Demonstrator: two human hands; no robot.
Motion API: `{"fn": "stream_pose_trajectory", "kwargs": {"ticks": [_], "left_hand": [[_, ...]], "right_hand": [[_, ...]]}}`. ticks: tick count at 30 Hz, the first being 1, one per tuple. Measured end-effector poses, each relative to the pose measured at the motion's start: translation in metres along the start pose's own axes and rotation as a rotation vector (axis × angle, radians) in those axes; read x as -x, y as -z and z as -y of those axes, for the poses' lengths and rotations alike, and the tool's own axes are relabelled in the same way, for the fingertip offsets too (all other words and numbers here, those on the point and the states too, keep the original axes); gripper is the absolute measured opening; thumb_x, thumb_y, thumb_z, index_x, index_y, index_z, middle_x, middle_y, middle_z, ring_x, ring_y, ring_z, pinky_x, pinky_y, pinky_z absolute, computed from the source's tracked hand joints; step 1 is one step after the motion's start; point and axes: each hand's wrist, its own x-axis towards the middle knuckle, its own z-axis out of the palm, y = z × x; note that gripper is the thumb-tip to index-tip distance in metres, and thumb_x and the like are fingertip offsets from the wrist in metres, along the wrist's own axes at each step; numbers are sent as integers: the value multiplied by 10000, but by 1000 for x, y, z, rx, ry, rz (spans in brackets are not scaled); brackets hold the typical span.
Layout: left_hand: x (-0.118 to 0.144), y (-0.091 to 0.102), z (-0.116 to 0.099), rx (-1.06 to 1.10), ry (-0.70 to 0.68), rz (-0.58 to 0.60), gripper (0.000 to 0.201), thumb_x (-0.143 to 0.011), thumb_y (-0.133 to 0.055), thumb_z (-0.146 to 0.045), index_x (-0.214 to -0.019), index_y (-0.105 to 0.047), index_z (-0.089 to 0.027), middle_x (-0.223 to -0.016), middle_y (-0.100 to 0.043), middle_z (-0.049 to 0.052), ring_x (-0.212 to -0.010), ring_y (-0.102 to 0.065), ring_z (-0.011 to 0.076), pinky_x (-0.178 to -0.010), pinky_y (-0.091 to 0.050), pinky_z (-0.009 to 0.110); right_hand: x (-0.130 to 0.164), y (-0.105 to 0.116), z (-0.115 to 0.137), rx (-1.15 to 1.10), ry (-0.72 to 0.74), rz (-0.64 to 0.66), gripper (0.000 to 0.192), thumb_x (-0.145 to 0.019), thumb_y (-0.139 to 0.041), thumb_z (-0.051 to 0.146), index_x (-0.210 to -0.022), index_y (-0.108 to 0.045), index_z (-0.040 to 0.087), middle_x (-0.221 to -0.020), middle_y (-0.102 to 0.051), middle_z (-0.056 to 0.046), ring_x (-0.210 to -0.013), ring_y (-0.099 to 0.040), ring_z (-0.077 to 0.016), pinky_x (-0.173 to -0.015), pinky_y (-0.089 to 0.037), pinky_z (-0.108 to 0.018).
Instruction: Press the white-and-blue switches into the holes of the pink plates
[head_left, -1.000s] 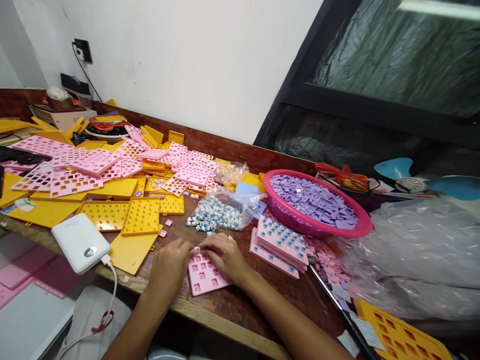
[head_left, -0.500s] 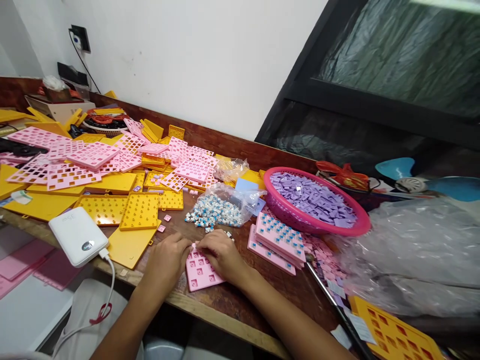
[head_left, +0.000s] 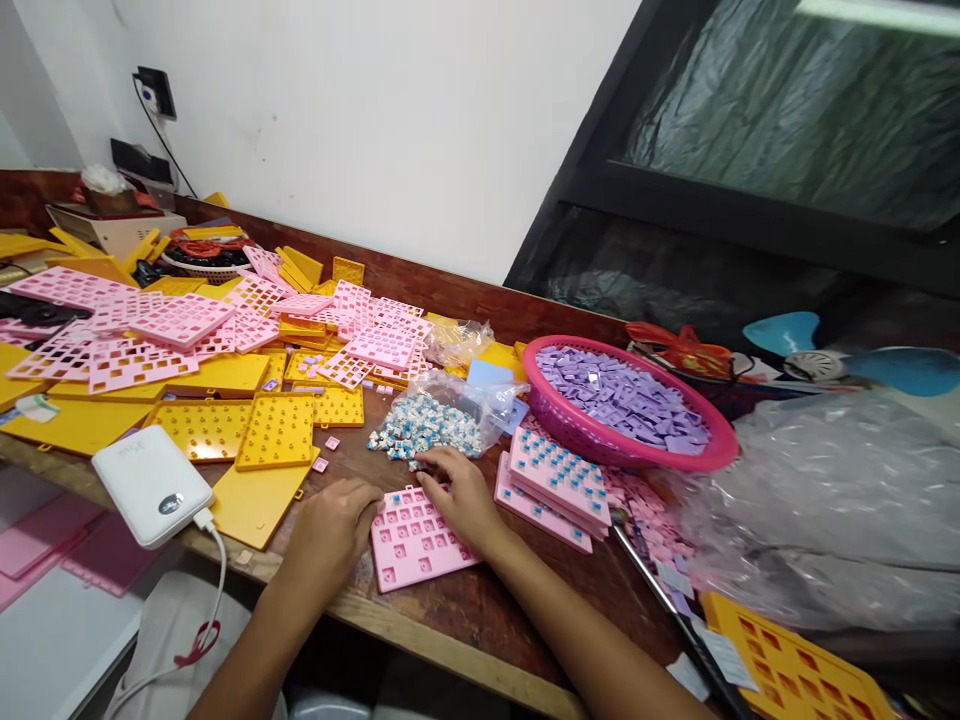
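Observation:
A pink plastic panel (head_left: 409, 575) with rows of square recesses lies near the table's front edge. My left hand (head_left: 334, 525) has its fingers closed at the panel's upper left corner. A small white-and-blue piece sits in a recess close to those fingertips. Over the panel's right side reaches my right hand (head_left: 461, 500), its thumb and forefinger closing at a small piece by the near edge of a heap of white-and-blue pieces (head_left: 431, 422). That heap spills from a clear plastic bag (head_left: 499, 400). Stacked pink panels (head_left: 555, 475) bearing blue-and-white pieces lie to the right.
A pink basket (head_left: 544, 420) of purple tiles stands behind the stack. Pink grids (head_left: 184, 315) and yellow panels (head_left: 274, 430) cover the left side. A white power bank (head_left: 150, 485) with a cable rests at the front left. Clear plastic sheeting (head_left: 840, 500) lies at right.
My right hand has moved from the panel's upper edge up towards the heap, uncovering more of the recesses. My left hand stays at the panel's corner.

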Motion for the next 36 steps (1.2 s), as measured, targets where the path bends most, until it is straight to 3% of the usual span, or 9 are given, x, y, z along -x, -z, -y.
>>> {"fn": "stream_pose_trajectory", "kwargs": {"ticks": [8, 12, 16, 23, 28, 32, 36], "left_hand": [[-4, 6, -15, -202, 79, 67, 219, -1015, -506, -272, -983, -721, -244, -1018, -728, 39, -992, -653, 217, -809, -466, 304], [-5, 10, -28, -280, 97, 120, 219, -1014, -489, -246, -938, -693, -230, -973, -723, 49, -960, -659, 226, -751, -454, 310], [-5, 12, -34, -291, 75, 168, 215, -1007, -490, -209, -908, -680, -221, -951, -721, 51, -950, -660, 226, -762, -449, 315], [-4, 15, -41, -331, 76, 196, 219, -1013, -483, -215, -917, -680, -219, -945, -724, 55, -944, -659, 231, -748, -438, 321], [-8, 11, -41, -369, 74, 187, 227, -1010, -487, -214, -898, -685, -219, -957, -722, 69, -940, -658, 247, -709, -432, 328], [-10, 7, -36, -360, 54, 183, 226, -1013, -492, -223, -913, -695, -227, -967, -715, 67, -967, -647, 251, -709, -435, 329], [-9, 6, -33, -328, 27, 175, 246, -1019, -489, -228, -912, -710, -221, -976, -717, 62, -1013, -632, 242, -770, -449, 331]], "right_hand": [[-7, -3, 1, 178, -28, 33, 204, -923, -698, 261, -1117, -760, 245, -994, -708, -64, -932, -657, -224, -847, -498, -357], [-5, -1, -1, 225, 18, 6, 69, -921, -690, 209, -965, -742, 220, -972, -711, -57, -927, -644, -219, -826, -482, -344], [-4, 1, -4, 213, 76, 9, 48, -901, -709, 168, -874, -701, 207, -919, -726, -47, -921, -632, -222, -846, -467, -357], [-4, -2, -9, 164, 67, 32, 47, -880, -740, 160, -886, -723, 203, -906, -746, -44, -887, -647, -219, -834, -466, -361], [-6, 1, -10, 117, 79, 95, 177, -887, -735, 158, -1055, -745, 213, -1006, -736, -61, -962, -652, -224, -881, -468, -372], [-6, 5, -9, 113, 94, 122, 71, -875, -753, 177, -939, -742, 207, -957, -722, -49, -939, -645, -217, -860, -462, -358], [-4, 6, -9, 133, 122, 114, 93, -848, -746, 139, -905, -716, 207, -949, -734, -44, -930, -645, -219, -865, -457, -365]]}}
